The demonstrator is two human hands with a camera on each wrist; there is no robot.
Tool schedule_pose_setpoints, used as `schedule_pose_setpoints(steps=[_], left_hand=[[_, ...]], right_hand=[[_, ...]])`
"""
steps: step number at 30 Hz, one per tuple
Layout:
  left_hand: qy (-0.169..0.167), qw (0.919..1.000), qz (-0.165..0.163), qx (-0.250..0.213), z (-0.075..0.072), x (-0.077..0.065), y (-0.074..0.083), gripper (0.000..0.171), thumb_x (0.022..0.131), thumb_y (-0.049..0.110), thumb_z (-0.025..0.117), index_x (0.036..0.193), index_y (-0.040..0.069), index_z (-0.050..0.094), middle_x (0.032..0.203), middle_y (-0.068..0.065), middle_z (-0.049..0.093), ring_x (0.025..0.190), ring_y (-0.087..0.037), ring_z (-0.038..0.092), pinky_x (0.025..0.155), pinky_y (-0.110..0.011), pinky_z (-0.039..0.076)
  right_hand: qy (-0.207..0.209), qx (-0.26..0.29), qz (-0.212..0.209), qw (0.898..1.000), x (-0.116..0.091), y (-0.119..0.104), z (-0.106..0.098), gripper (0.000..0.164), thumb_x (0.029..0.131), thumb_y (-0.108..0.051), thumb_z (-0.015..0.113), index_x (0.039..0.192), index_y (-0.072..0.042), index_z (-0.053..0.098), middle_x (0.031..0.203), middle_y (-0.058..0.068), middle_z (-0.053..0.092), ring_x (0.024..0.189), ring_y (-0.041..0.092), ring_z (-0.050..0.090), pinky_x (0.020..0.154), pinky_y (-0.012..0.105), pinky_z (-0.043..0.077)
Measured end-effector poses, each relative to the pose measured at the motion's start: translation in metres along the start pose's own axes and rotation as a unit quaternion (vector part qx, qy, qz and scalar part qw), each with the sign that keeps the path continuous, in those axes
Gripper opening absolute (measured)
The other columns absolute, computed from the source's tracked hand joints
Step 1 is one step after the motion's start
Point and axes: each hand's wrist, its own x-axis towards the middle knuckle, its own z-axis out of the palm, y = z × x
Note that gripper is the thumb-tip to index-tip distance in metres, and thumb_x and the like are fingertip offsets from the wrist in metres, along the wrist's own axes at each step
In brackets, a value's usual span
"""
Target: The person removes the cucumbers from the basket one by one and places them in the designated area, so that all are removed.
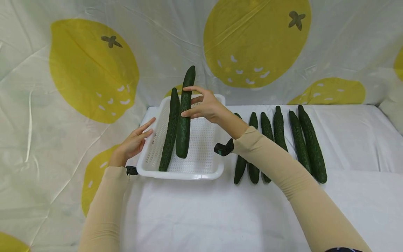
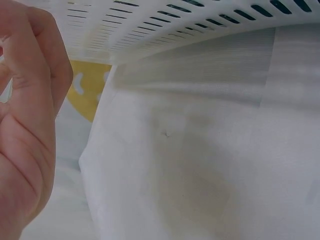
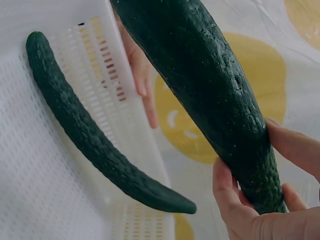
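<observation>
My right hand [image 1: 206, 106] pinches a dark green cucumber [image 1: 183, 133] between thumb and fingers, holding it slanted over a white perforated plastic basket [image 1: 201, 176]. In the right wrist view, the thumb and fingers sit near one end of this held cucumber [image 3: 200, 85]. A second cucumber [image 1: 169, 140] lies along the left side of the basket, its far end leaning up at the back rim. My left hand [image 1: 132, 143] is at the outside of the basket's left wall, fingers extended along the rim. Through the wall's slots, the right wrist view shows part of that hand [image 3: 140, 67].
Right of the basket, several cucumbers [image 1: 278, 126] lie roughly side by side on the white tablecloth [image 1: 195, 213], partly hidden by my right forearm. A lemon-print sheet [image 1: 170, 45] hangs behind and at the left. Each wrist carries a small black camera mount [image 1: 224, 148].
</observation>
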Motion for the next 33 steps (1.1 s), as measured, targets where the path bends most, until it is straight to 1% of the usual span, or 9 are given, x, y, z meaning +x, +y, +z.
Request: schedule_pose_setpoints(steps=[3,7,12,17,23,28,30,33], left_hand=[[0.002,1.0000,0.001,0.002,-0.001,0.000,0.000,0.057,0.109,0.009,0.037,0.161,0.025,0.020,0.121,-0.003,0.061,0.096,-0.014,0.068,0.076,-0.030,0.058],[0.003,1.0000,0.001,0.006,-0.001,0.001,0.000,0.057,0.109,0.009,0.038,0.161,0.024,0.020,0.123,-0.003,0.060,0.098,-0.014,0.067,0.077,-0.030,0.058],[0.008,0.9999,-0.005,0.007,-0.001,0.001,0.001,0.057,0.109,0.010,0.040,0.161,0.025,0.021,0.123,-0.002,0.060,0.097,-0.014,0.067,0.077,-0.031,0.058],[0.005,0.9999,-0.007,0.005,0.000,0.000,0.001,0.057,0.109,0.011,0.040,0.161,0.027,0.021,0.123,-0.003,0.060,0.096,-0.015,0.068,0.076,-0.031,0.058],[0.003,1.0000,-0.006,0.003,0.000,0.000,0.000,0.057,0.109,0.010,0.039,0.161,0.026,0.020,0.123,-0.003,0.060,0.096,-0.015,0.068,0.076,-0.031,0.058],[0.002,1.0000,-0.003,0.007,-0.001,0.001,-0.001,0.057,0.109,0.010,0.039,0.161,0.026,0.020,0.123,-0.003,0.060,0.095,-0.015,0.069,0.076,-0.031,0.059],[0.002,1.0000,-0.002,0.008,-0.002,0.001,-0.001,0.057,0.109,0.010,0.039,0.161,0.026,0.020,0.124,-0.003,0.060,0.096,-0.015,0.068,0.076,-0.031,0.059],[0.003,1.0000,-0.005,0.004,-0.002,0.001,-0.001,0.057,0.109,0.010,0.039,0.161,0.026,0.020,0.124,-0.003,0.060,0.096,-0.015,0.068,0.076,-0.031,0.058]], right_hand=[[0.003,0.008,0.004,1.000,-0.005,-0.004,-0.007,0.080,0.077,0.016,0.077,0.144,-0.020,0.052,0.130,0.021,0.044,0.105,0.032,0.056,0.084,0.045,0.057],[0.007,0.006,0.000,1.000,-0.013,-0.006,-0.016,0.079,0.078,0.016,0.076,0.144,-0.020,0.052,0.123,0.019,0.047,0.092,0.030,0.059,0.084,0.046,0.056],[0.004,0.003,-0.008,1.000,-0.022,-0.007,-0.027,0.079,0.079,0.017,0.075,0.145,-0.019,0.052,0.113,0.016,0.047,0.086,0.026,0.055,0.082,0.046,0.056],[-0.003,-0.002,-0.013,1.000,-0.033,-0.005,-0.037,0.079,0.079,0.017,0.075,0.145,-0.019,0.051,0.111,0.015,0.046,0.088,0.026,0.051,0.079,0.045,0.057],[0.000,-0.008,-0.009,1.000,-0.044,-0.003,-0.050,0.079,0.081,0.015,0.074,0.147,-0.020,0.049,0.120,0.018,0.044,0.094,0.027,0.051,0.081,0.045,0.057],[0.005,-0.015,-0.007,1.000,-0.052,-0.001,-0.060,0.078,0.082,0.014,0.073,0.148,-0.020,0.048,0.126,0.019,0.043,0.086,0.026,0.058,0.083,0.045,0.057],[0.008,-0.021,-0.005,1.000,-0.055,0.000,-0.064,0.078,0.083,0.014,0.073,0.148,-0.021,0.048,0.127,0.019,0.043,0.088,0.027,0.058,0.083,0.045,0.057],[0.009,-0.029,-0.002,1.000,-0.060,0.002,-0.070,0.079,0.082,0.013,0.074,0.149,-0.021,0.047,0.126,0.020,0.044,0.098,0.029,0.053,0.083,0.045,0.057]])
